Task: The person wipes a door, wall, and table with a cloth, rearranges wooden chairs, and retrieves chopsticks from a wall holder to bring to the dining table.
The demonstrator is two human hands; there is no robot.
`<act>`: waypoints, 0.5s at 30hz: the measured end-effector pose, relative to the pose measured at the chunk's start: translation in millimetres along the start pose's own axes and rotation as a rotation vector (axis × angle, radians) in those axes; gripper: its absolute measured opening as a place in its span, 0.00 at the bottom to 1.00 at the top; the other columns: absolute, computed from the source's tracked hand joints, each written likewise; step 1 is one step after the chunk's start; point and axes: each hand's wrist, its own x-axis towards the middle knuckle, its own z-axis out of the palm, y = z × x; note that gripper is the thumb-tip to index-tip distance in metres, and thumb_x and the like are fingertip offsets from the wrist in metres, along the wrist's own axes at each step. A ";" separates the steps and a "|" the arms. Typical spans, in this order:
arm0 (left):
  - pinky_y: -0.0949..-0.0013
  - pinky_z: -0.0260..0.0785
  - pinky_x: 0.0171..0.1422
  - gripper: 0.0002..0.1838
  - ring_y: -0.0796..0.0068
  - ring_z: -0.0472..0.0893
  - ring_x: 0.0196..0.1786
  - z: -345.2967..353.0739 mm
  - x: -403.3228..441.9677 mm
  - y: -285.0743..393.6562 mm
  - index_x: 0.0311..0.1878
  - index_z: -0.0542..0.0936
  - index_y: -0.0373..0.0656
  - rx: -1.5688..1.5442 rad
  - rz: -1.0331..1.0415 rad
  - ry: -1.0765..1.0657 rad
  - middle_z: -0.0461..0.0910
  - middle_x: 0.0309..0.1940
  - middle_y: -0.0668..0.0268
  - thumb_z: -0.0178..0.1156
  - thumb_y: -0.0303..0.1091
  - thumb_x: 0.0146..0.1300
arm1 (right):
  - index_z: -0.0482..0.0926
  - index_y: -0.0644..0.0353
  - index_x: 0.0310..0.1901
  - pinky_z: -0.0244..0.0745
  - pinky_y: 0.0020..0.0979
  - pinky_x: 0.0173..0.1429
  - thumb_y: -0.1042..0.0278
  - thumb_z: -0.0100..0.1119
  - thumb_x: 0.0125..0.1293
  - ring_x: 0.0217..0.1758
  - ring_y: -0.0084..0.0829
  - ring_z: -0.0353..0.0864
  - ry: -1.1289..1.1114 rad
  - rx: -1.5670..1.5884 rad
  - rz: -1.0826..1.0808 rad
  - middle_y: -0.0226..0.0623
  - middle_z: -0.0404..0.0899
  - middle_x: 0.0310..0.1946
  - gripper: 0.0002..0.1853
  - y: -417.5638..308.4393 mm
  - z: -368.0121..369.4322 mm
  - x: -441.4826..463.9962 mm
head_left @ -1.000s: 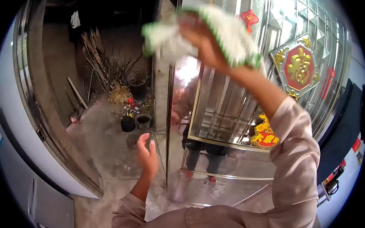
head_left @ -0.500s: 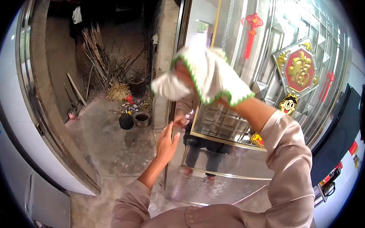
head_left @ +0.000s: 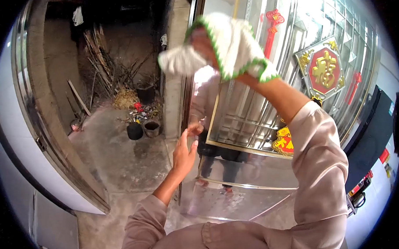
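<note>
A white cloth (head_left: 239, 42) with green stitched edging lies over my right hand (head_left: 205, 48), which is closed on it and raised high against the upper part of a shiny metal door (head_left: 237, 169). Part of the cloth hangs out to the left of the hand, and most of the fingers are hidden under it. Lower down, my left hand (head_left: 184, 154) rests at the door's left edge, its fingers stretched upward and the thumb apart. The polished surface mirrors a hand and legs.
Through the doorway stand a bundle of sticks (head_left: 103, 59), a black pot (head_left: 135, 131) and a bucket (head_left: 152, 128) on a concrete floor. A red and gold diamond plaque (head_left: 323, 69) and a red hanging ornament (head_left: 272, 32) decorate the door. A dark panel (head_left: 370, 135) is at right.
My right hand has moved upward on the door with the cloth. The left hand stays at the door's edge. The view has shifted slightly.
</note>
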 end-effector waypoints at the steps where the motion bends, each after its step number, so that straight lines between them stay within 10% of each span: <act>1: 0.57 0.60 0.64 0.29 0.48 0.68 0.61 0.1 -0.2 0.9 0.65 0.59 0.35 0.004 -0.003 0.005 0.68 0.58 0.46 0.53 0.39 0.65 | 0.77 0.59 0.45 0.68 0.37 0.63 0.73 0.64 0.50 0.58 0.40 0.72 0.077 0.078 0.039 0.39 0.76 0.49 0.17 10.7 4.9 6.0; 5: 0.57 0.60 0.64 0.30 0.48 0.68 0.61 -1.7 -2.7 7.3 0.65 0.59 0.34 0.003 -0.047 0.002 0.68 0.59 0.46 0.53 0.40 0.65 | 0.76 0.60 0.39 0.65 0.39 0.62 0.78 0.60 0.50 0.59 0.43 0.68 0.141 -0.209 0.002 0.41 0.75 0.45 0.12 -6.2 30.2 0.7; 8: 0.57 0.60 0.64 0.30 0.48 0.68 0.61 -2.8 -4.8 7.3 0.65 0.59 0.34 0.004 -0.061 -0.007 0.68 0.59 0.46 0.53 0.41 0.65 | 0.76 0.57 0.44 0.68 0.38 0.58 0.76 0.57 0.55 0.53 0.37 0.73 -0.207 0.264 0.234 0.36 0.76 0.46 0.13 -22.5 8.0 -15.9; 15: 0.57 0.60 0.63 0.31 0.49 0.69 0.61 1.5 -4.7 10.7 0.65 0.59 0.33 0.035 -0.047 0.019 0.67 0.59 0.45 0.52 0.42 0.65 | 0.75 0.56 0.47 0.70 0.36 0.55 0.70 0.60 0.55 0.49 0.36 0.75 0.163 -0.082 0.090 0.38 0.77 0.44 0.15 4.2 30.2 9.9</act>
